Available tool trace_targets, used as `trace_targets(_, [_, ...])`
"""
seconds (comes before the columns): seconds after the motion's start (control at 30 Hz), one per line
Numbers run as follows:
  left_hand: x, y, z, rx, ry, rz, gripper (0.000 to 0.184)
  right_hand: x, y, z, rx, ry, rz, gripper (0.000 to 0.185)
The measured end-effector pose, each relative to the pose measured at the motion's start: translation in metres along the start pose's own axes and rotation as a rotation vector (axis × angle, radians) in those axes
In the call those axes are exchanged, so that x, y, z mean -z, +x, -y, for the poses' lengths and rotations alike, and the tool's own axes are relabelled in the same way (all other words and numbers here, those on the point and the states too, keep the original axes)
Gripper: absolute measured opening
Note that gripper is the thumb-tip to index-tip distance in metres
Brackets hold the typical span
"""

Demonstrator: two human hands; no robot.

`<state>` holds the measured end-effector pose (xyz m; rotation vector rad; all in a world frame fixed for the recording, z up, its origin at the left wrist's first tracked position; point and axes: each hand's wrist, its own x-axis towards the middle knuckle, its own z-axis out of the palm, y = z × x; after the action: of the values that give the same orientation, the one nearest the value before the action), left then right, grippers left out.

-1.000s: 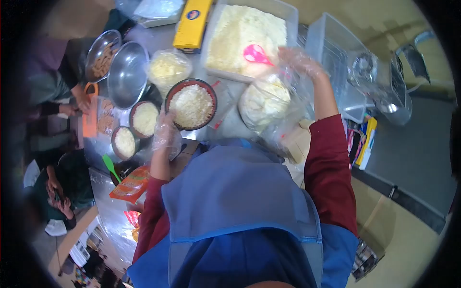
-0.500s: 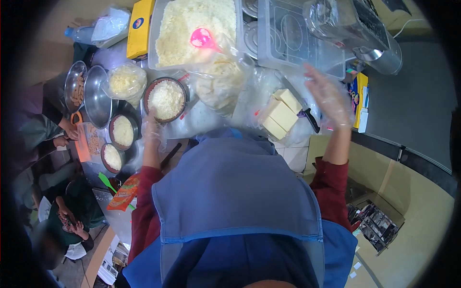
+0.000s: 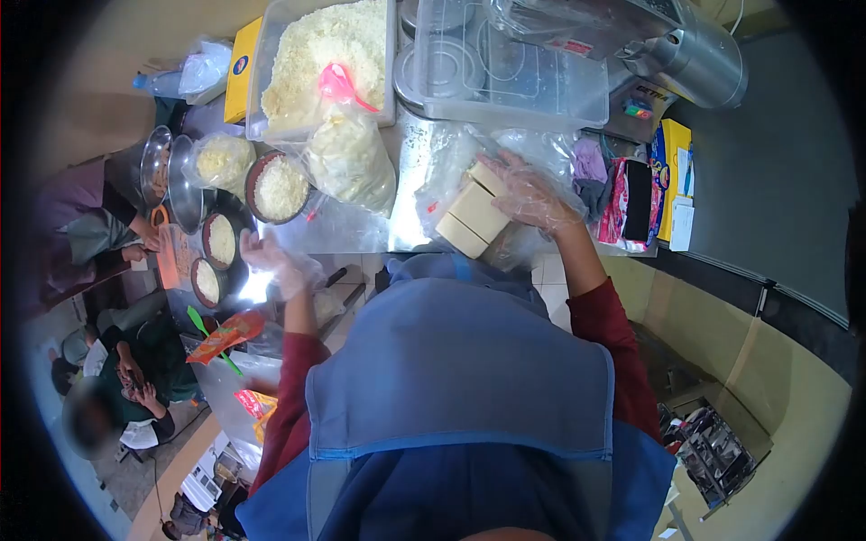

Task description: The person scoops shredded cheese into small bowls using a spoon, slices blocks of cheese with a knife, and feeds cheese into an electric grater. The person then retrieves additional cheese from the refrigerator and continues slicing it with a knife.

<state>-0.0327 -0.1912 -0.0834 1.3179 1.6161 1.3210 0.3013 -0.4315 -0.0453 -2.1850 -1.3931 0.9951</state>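
Note:
Several pale yellow blocks that look like cheese (image 3: 474, 216) lie together on clear plastic at the front of the metal table. My right hand (image 3: 537, 197), in a clear plastic glove, lies against their right side. Its fingers stretch toward the far end of the blocks. The knife does not show now. My left hand (image 3: 275, 264), also gloved, is raised at the left front, open and holding nothing. Nearest to it are two round tins of pale gratings (image 3: 220, 241) (image 3: 207, 283). A larger brown-rimmed tin of gratings (image 3: 280, 187) stands farther back.
Behind stand a plastic bin of gratings (image 3: 390, 72) with a pink scoop (image 3: 336, 83), a filled plastic bag (image 3: 350, 160) and a clear lidded box (image 3: 514, 113). A phone (image 3: 638, 200) lies at the right. A co-worker's hands (image 3: 140, 243) are at the far left, near steel bowls (image 3: 187, 185).
My right hand has come down from the air onto the blocks. My left hand has moved off the large tin toward me. The view has shifted, and the knife is out of sight.

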Motion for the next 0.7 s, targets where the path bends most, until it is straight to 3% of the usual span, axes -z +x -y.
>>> trace_targets(0.07, [-0.007, -0.046, -0.029, -0.305, 0.016, 0.299, 0.053, -0.005, -0.006, -0.006, 0.017, 0.008, 0.005, 0.077])
trace_targets(0.13, [-0.027, -0.087, -0.047, -0.262, 0.022, 0.683, 0.057, -0.012, -0.011, -0.018, 0.045, 0.013, 0.010, 0.078])
trace_targets(0.23, [-0.066, -0.130, -0.098, -0.672, 0.260, 1.268, 0.075, -0.010, -0.024, -0.036, 0.133, -0.017, -0.159, 0.077])
trace_targets(0.27, [-0.080, -0.138, -0.101, -0.851, 0.296, 1.431, 0.085, 0.001, -0.034, -0.033, -0.037, -0.043, -0.100, 0.075])
trace_targets(0.3, [-0.092, -0.148, -0.100, -0.848, 0.297, 1.426, 0.085, 0.006, -0.043, -0.033, -0.209, -0.069, -0.038, 0.073])
trace_targets(0.37, [-0.111, -0.168, -0.101, -1.142, 0.681, 1.668, 0.105, -0.001, -0.061, -0.046, -0.197, -0.194, -0.039, 0.071])
trace_targets(0.4, [-0.117, -0.176, -0.109, -1.153, 0.911, 1.715, 0.118, -0.007, -0.068, -0.053, -0.190, -0.317, -0.049, 0.070])
trace_targets(0.43, [-0.125, -0.176, -0.097, -1.154, 0.912, 1.714, 0.118, -0.016, -0.073, -0.058, -0.190, -0.317, -0.050, 0.070])
trace_targets(0.47, [-0.136, -0.177, -0.094, -1.313, 0.936, 1.676, 0.121, -0.026, -0.076, -0.061, -0.226, -0.372, -0.062, 0.066])
trace_targets(0.53, [-0.148, -0.179, -0.106, -1.356, 1.132, 1.800, 0.133, -0.029, -0.083, -0.055, -0.277, -0.392, -0.069, 0.063])
trace_targets(0.7, [-0.163, -0.188, -0.126, -1.481, 1.234, 1.868, 0.135, -0.053, -0.082, -0.085, -0.242, -0.302, -0.124, 0.069])
